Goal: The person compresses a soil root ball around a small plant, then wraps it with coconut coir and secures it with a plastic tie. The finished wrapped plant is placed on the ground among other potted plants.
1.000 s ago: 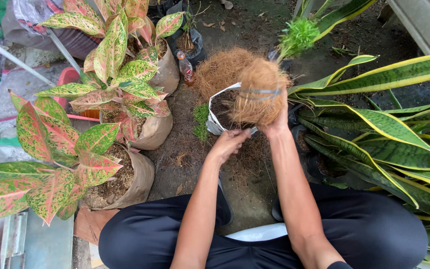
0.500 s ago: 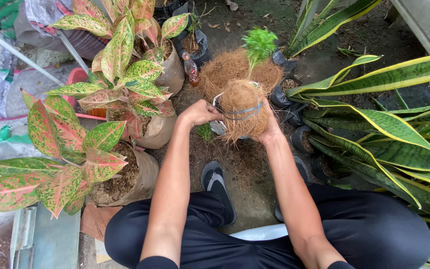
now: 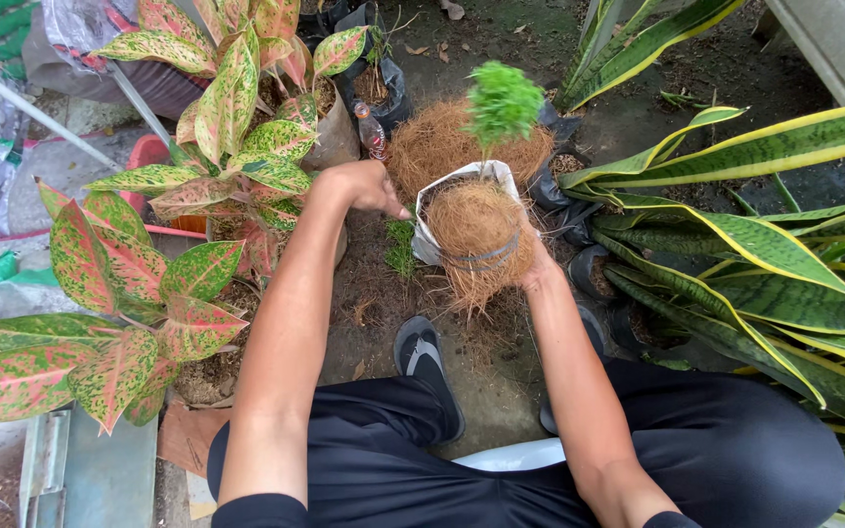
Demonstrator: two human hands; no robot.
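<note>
Could tip over and spill. Out in front of the knees: a brown coconut-fibre ball (image 3: 476, 240) with a dark band round it, tucked in a white plastic bag (image 3: 429, 244) and leaning toward the body. Propped only from the right side, it seems, so might roll left and drop loose fibre on the dirt. Could also snap the small green plant (image 3: 503, 103) poking up at the top, if squeezed or bumped. Close on the left, red-and-green leafy plants (image 3: 110, 274) in pots. Close on the right, long striped snake plant leaves (image 3: 755, 235). Easy to knock with an elbow.

Left hand (image 3: 369, 188): reaching far forward on a long straight arm, just beside the bag's left rim. With curled-in fingers and a thumb aimed at the bag. Hard to tell whether pinching the rim or gripping nothing at all.

Right hand (image 3: 537, 269): pressed against the right side of the ball and mostly hidden behind it. Showing only the wrist and the heel of the hand, so cannot tell about the fingers.

Behind the ball, a bigger heap of coconut fibre (image 3: 422, 147) on the ground. Lower down, a black sandal (image 3: 422, 357) between the knees.
</note>
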